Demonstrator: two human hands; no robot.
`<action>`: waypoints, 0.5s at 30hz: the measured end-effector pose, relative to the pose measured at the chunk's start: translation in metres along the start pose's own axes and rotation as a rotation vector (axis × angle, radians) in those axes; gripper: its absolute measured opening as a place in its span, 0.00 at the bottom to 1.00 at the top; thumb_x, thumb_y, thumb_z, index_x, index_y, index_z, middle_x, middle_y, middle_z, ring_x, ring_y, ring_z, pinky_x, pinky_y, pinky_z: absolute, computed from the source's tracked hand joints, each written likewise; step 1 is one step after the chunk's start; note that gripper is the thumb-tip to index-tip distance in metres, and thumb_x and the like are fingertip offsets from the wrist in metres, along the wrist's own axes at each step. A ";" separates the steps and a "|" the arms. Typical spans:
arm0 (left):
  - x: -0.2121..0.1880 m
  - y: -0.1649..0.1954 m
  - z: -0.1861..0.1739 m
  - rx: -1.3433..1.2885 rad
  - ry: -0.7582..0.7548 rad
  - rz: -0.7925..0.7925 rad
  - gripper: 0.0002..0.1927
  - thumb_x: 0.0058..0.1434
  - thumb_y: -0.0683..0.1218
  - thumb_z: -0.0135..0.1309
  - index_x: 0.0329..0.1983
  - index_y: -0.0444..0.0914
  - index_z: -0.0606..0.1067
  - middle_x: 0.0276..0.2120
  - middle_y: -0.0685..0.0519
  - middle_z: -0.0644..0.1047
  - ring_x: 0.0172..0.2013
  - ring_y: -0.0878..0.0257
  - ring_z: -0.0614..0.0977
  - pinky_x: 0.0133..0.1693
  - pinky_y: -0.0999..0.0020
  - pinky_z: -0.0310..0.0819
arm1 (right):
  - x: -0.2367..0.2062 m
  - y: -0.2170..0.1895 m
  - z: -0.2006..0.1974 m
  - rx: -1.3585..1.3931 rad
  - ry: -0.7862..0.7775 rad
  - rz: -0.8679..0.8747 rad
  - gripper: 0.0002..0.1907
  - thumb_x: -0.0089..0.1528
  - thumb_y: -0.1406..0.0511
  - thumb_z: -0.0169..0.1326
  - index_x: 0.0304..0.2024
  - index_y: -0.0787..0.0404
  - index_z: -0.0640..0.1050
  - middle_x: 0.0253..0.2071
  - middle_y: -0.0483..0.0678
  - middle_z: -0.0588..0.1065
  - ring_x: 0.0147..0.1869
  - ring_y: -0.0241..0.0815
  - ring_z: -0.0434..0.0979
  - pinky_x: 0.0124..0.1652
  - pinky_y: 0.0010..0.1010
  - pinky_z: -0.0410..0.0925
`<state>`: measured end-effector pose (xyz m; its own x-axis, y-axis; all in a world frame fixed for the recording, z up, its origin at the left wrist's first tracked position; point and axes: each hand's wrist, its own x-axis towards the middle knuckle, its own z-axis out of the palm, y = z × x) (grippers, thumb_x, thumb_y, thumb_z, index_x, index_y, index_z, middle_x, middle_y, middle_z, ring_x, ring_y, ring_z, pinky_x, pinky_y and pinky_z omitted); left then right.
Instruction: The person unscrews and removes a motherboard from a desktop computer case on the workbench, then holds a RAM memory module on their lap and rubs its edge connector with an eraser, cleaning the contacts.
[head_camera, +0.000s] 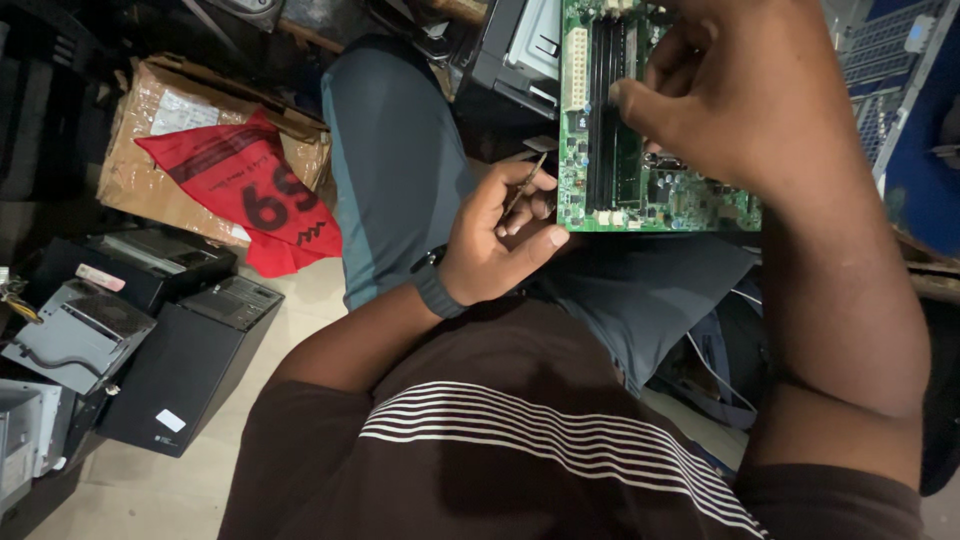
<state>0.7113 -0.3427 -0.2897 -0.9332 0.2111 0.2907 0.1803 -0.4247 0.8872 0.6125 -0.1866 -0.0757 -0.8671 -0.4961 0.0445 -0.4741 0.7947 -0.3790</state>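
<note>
**Board on the lap, thin tool held just left of it**

Nearest the camera, the person's left hand (495, 245) rests above the lap, its grip closed lightly around a thin dark metal tool (524, 188), pinched between the fingers with the thumb stretched out beneath. The tool's long axis slants up and to the right, so its tip sits just beside the lower left edge of the green printed circuit board (640, 190). A dark band (437, 290) wraps that wrist.

Beyond and to the right of that grip, the board lies across the grey-trousered thigh (400, 170), its long side running away from the body. Two long black memory slots (605, 110) run the same way along the board, with a white plastic connector (575, 70) to their left. The right hand (740, 100) is the nearer one to the slots: it lies over the board from the right, fingers curled, one fingertip touching the top of the slots. Whether it grips anything I cannot tell.

Well to the left of both hands, on the floor, lie matte black computer cases (185, 360), and farther off a crumpled taped brown cardboard box (160, 120) with a red cloth bag (250, 190) draped on it.
</note>
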 end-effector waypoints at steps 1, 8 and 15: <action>0.000 0.000 0.000 0.001 -0.002 -0.004 0.24 0.66 0.44 0.63 0.61 0.37 0.67 0.43 0.56 0.72 0.29 0.77 0.64 0.37 0.82 0.63 | 0.000 0.001 0.000 0.001 -0.001 0.001 0.21 0.58 0.76 0.66 0.53 0.73 0.76 0.27 0.59 0.76 0.29 0.46 0.81 0.27 0.33 0.72; 0.000 -0.002 0.000 -0.024 -0.011 0.000 0.24 0.67 0.44 0.63 0.62 0.37 0.67 0.44 0.57 0.72 0.29 0.78 0.63 0.37 0.81 0.63 | 0.000 0.004 0.001 0.061 -0.003 0.062 0.16 0.60 0.74 0.66 0.45 0.76 0.73 0.28 0.57 0.76 0.29 0.44 0.81 0.27 0.32 0.71; 0.000 -0.003 0.000 -0.022 -0.010 -0.013 0.24 0.67 0.43 0.63 0.62 0.36 0.67 0.43 0.57 0.72 0.29 0.78 0.63 0.37 0.81 0.62 | 0.000 0.002 0.001 0.106 -0.006 0.093 0.13 0.61 0.74 0.64 0.44 0.74 0.73 0.28 0.56 0.76 0.29 0.43 0.81 0.26 0.30 0.71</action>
<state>0.7110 -0.3413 -0.2922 -0.9324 0.2254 0.2825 0.1610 -0.4408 0.8830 0.6116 -0.1854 -0.0774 -0.9056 -0.4242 -0.0009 -0.3724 0.7960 -0.4771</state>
